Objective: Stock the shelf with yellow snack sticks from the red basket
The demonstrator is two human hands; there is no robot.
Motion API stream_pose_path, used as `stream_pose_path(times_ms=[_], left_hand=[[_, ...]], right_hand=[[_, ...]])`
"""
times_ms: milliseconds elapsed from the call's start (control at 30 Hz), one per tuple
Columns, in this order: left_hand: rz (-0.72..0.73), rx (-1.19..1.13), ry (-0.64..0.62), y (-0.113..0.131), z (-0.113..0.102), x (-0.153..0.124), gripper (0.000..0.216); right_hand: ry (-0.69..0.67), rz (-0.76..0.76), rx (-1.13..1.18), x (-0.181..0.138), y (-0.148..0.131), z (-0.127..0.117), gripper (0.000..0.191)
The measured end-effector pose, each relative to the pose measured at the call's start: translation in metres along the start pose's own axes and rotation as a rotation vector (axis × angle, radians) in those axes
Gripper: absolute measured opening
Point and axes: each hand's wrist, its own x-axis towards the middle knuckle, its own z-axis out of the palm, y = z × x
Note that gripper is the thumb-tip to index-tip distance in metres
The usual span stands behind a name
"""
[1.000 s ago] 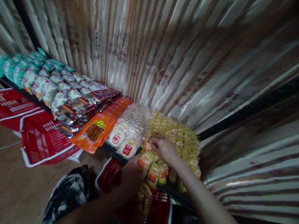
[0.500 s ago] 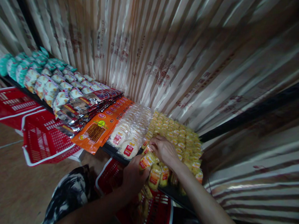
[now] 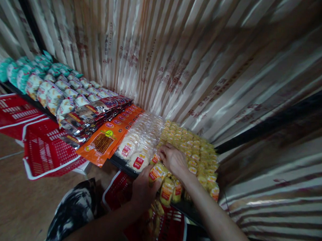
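My left hand is closed around a yellow wrapped snack packet with a red-and-orange label, at the shelf's front edge. Just behind it, my right hand has its fingers curled down onto another yellow snack packet; the fingertips are partly hidden. Several more yellow packets stand in tight rows behind and to the right of my hands. Two packets sit at the front edge, below the one in my left hand. To the left lie clear-wrapped round white crackers.
Orange snack bags, dark shiny bags and white-and-teal packets line the black shelf leftward. Red baskets stand below; the nearest basket, under my hands, holds yellow packets. A pleated printed sheet hangs behind the shelf.
My right hand has shifted slightly back and left over the yellow packets. My left hand stays almost in place, still on its packet.
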Motion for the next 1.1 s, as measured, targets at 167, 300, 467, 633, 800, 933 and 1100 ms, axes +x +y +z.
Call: stream_pose_path(times_ms=[167,300,467,633,800,933,1100], left_hand=[[-0.012,-0.04,-0.035,0.005,-0.002,0.003,0.047],[-0.038,-0.05,-0.041,0.008,-0.003,0.006,0.048],[-0.026,-0.052,-0.018,0.005,-0.001,0.005,0.048],[-0.044,-0.072,-0.008,0.006,-0.001,0.001,0.044],[-0.023,-0.063,-0.001,0.006,-0.002,-0.003,0.047],[-0.028,-0.021,0.021,0.006,-0.002,-0.007,0.035],[0.089,0.073,0.12,0.01,-0.004,-0.014,0.033]], right_hand=[[0.01,-0.021,0.022,0.002,0.001,0.003,0.017],[0.018,-0.023,0.075,0.006,0.003,0.008,0.017],[0.099,-0.068,0.331,0.002,0.014,0.014,0.019],[0.357,-0.021,0.502,-0.034,0.021,0.018,0.023],[0.567,0.026,0.499,-0.077,0.017,0.029,0.021],[0.585,0.027,0.436,-0.089,0.019,0.034,0.02],[0.473,0.034,0.285,-0.063,0.026,0.028,0.026]])
